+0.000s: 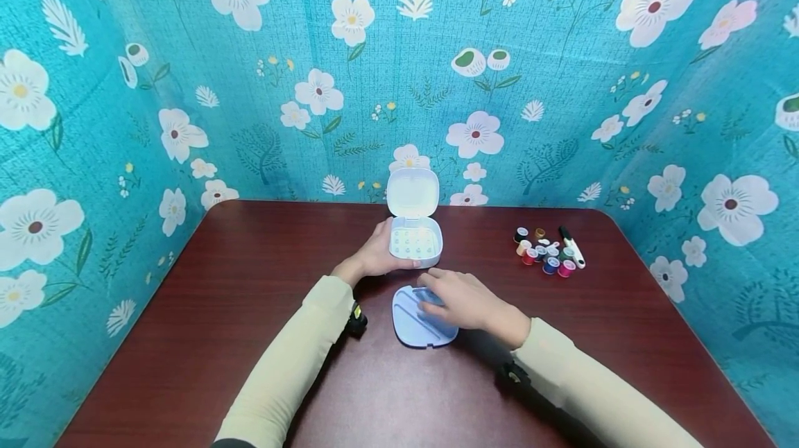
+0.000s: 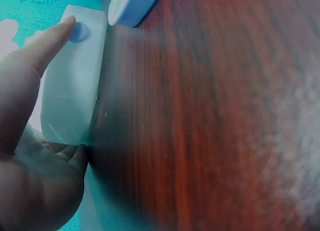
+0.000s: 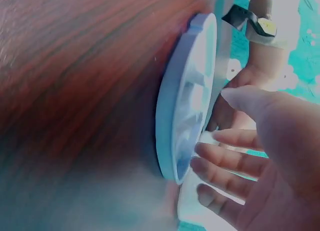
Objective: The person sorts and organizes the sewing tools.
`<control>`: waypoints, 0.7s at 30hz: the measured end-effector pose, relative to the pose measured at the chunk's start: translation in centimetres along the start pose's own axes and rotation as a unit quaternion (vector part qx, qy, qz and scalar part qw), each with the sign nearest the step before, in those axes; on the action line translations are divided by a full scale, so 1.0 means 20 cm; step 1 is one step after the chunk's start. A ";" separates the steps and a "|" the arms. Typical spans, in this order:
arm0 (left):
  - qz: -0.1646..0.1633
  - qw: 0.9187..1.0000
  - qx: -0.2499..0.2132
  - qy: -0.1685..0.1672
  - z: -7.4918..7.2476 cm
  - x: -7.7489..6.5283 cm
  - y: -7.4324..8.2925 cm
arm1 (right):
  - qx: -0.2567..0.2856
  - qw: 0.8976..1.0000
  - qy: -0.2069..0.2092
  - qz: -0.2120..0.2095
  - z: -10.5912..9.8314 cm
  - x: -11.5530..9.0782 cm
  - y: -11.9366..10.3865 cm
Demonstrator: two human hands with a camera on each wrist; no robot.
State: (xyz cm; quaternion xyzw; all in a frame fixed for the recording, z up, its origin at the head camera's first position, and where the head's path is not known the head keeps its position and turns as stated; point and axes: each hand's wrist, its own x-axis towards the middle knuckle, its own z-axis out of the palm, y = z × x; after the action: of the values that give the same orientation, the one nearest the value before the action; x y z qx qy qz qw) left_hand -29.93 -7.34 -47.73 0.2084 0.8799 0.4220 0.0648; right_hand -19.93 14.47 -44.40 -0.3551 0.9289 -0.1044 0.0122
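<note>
Head view only: box interior (image 1: pixel 414 245)

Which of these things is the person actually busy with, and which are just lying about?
Seemingly part of the job:
- box, lid up, gripped by the left hand
- tray, with the right hand over it

Apparently just lying about, untouched:
- spools
- black-and-white tool
- small gold thing

Cream-sleeved arms (image 1: pixel 290 358) reach forward. Bare left hand (image 1: pixel 376 254) grips between thumb and fingers. Bare right hand (image 1: pixel 468 301) sits nearer the body, fingers loosely parted.
</note>
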 end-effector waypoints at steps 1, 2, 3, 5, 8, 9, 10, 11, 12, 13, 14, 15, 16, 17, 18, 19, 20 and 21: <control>0.001 1.000 -0.001 0.000 0.00 0.00 0.00 | 0.006 1.000 0.011 0.003 -0.01 0.00 0.01; 0.002 1.000 -0.001 0.000 0.00 0.00 0.00 | 0.011 1.000 0.022 0.006 -0.01 -0.01 0.02; 0.002 1.000 -0.002 0.000 0.00 0.00 0.00 | 0.013 0.999 0.033 0.010 -0.02 -0.01 0.03; 0.002 1.000 -0.002 0.002 0.00 0.00 0.00 | 0.017 0.998 0.053 0.021 -0.03 -0.02 0.06; -0.001 1.000 -0.004 0.003 0.00 0.00 0.00 | 0.016 0.996 0.080 0.044 -0.03 -0.04 0.11; -0.002 1.000 -0.005 0.003 0.00 0.00 0.00 | 0.015 0.995 0.088 0.054 -0.03 -0.04 0.12; -0.003 1.000 -0.006 0.004 0.00 0.01 0.00 | 0.018 0.993 0.095 0.063 -0.04 -0.05 0.14; -0.003 1.000 -0.007 0.004 0.00 0.01 0.00 | 0.019 0.992 0.102 0.073 -0.04 -0.06 0.16; -0.004 1.000 -0.008 0.003 0.00 0.01 0.00 | 0.020 0.991 0.108 0.081 -0.04 -0.07 0.18; -0.003 1.000 -0.010 0.004 0.00 0.01 0.00 | 0.025 0.989 0.114 0.089 -0.04 -0.08 0.20; -0.003 1.000 -0.012 0.003 0.00 0.01 0.00 | 0.030 0.988 0.119 0.097 -0.04 -0.09 0.22; -0.003 1.000 -0.013 0.003 0.00 0.01 0.00 | 0.034 0.986 0.124 0.106 -0.04 -0.10 0.24; -0.004 1.000 -0.014 0.002 0.00 0.01 0.00 | 0.039 0.985 0.128 0.113 -0.04 -0.11 0.26; -0.003 1.000 -0.015 0.001 0.00 0.01 0.00 | 0.042 0.983 0.132 0.119 -0.04 -0.12 0.28; -0.003 1.000 -0.016 0.000 0.00 0.01 -0.01 | 0.045 0.982 0.136 0.124 -0.05 -0.13 0.29; -0.003 1.000 -0.017 0.000 0.00 0.01 -0.01 | 0.049 0.980 0.141 0.128 -0.05 -0.14 0.31; -0.003 1.000 -0.018 -0.001 0.00 0.01 0.00 | 0.049 0.979 0.147 0.131 -0.05 -0.15 0.33; -0.003 1.000 -0.018 -0.001 0.00 0.01 0.00 | 0.050 0.978 0.151 0.136 -0.05 -0.16 0.35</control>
State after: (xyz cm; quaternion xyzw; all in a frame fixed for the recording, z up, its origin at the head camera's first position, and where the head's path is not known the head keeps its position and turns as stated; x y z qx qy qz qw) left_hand -30.16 -7.33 -47.77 0.2054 0.8726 0.4374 0.0708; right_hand -22.14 21.84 -44.96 -0.2049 0.9531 -0.2008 -0.0965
